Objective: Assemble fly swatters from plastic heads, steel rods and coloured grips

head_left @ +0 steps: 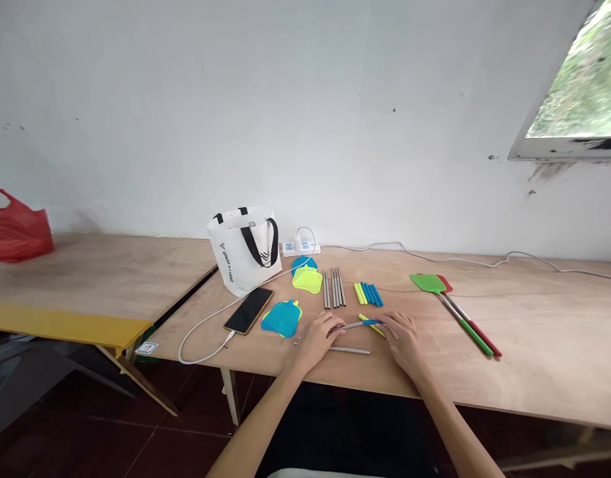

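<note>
My left hand (316, 340) is closed around one end of a thin metal tube (353, 325) just above the table. At the tube's other end is a blue handle sleeve (371, 322), which my right hand (401, 335) grips. A yellow sleeve (377, 330) lies on the table beneath the blue one. Nearer my body, a second metal tube (352, 350) lies flat between my hands. Farther back are a row of metal tubes (334, 288) and several yellow and blue sleeves (368, 294). Blue and yellow swatter heads (282, 318) lie left of my left hand.
Two complete fly swatters, one green (428, 283) and one red (445, 284), lie at the right. A phone (249, 311) on a white cable, a white bag (243, 252) and a power strip (300, 248) stand left and back. Another table (96, 272) adjoins at left.
</note>
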A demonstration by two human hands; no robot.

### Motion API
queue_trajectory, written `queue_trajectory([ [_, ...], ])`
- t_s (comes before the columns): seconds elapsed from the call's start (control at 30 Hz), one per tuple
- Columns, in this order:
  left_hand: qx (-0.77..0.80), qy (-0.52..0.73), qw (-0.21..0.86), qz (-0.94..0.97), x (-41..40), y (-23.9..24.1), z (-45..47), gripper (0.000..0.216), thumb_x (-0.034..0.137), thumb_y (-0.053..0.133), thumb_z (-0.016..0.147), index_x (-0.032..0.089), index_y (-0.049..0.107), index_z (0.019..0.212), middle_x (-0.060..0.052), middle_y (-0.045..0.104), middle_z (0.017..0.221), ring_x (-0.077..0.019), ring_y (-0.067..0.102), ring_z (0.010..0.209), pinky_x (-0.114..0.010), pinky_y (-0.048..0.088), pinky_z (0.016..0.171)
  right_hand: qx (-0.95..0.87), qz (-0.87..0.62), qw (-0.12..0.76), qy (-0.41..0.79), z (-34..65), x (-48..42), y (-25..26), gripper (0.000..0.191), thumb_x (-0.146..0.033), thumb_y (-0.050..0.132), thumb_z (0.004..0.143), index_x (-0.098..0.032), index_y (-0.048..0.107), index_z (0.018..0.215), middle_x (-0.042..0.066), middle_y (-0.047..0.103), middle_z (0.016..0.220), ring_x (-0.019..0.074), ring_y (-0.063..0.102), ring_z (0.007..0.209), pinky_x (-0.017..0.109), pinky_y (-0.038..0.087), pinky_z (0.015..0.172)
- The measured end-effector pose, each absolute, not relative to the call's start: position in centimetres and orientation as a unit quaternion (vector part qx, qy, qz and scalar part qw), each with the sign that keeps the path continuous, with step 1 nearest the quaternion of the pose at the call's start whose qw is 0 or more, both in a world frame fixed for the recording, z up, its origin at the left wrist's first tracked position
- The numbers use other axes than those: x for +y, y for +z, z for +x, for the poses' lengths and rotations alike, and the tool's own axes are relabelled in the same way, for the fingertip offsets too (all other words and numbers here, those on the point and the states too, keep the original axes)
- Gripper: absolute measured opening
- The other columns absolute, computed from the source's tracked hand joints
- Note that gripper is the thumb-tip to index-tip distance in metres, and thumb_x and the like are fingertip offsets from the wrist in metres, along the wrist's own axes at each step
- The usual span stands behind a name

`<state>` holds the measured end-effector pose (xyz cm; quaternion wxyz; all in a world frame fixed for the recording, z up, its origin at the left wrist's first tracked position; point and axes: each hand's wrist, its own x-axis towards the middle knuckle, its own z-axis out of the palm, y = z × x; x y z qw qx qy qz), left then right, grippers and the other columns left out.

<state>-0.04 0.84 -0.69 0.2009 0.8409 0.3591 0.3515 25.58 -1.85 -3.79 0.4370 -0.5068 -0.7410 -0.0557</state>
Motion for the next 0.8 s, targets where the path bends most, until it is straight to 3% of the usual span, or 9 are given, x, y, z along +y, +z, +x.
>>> queue_trajectory([
  [0.43,0.325,0.363,0.159,0.859,1.0,-1.0,-0.1,0.016,0.034,0.062,0.1,0.025,0.075,0.1,-0.001,0.073,0.094,-0.0191,0.063,0.095,-0.033,0.048,0.09,-0.813,-0.433,0.388,-0.011,23.8,-2.8,-3.0,0.027,-0.035,0.049,0.105,-0.029,0.072,0.116,0.004,0.075,0.101,0.0212,0.064,0.092,0.039,0.047,0.087],
  [0.8,0.459,0.302,0.097,0.83,1.3,-1.2,0.0,0.013,0.03,0.062,0.099,0.026,0.074,0.099,-0.001,0.071,0.101,-0.0222,0.064,0.098,-0.038,0.042,0.089,-0.748,-0.56,0.353,-0.059,24.1,-2.2,-3.9,0.029,-0.035,0.044,0.104,-0.027,0.072,0.11,0.006,0.071,0.118,0.0236,0.063,0.109,0.042,0.044,0.095],
])
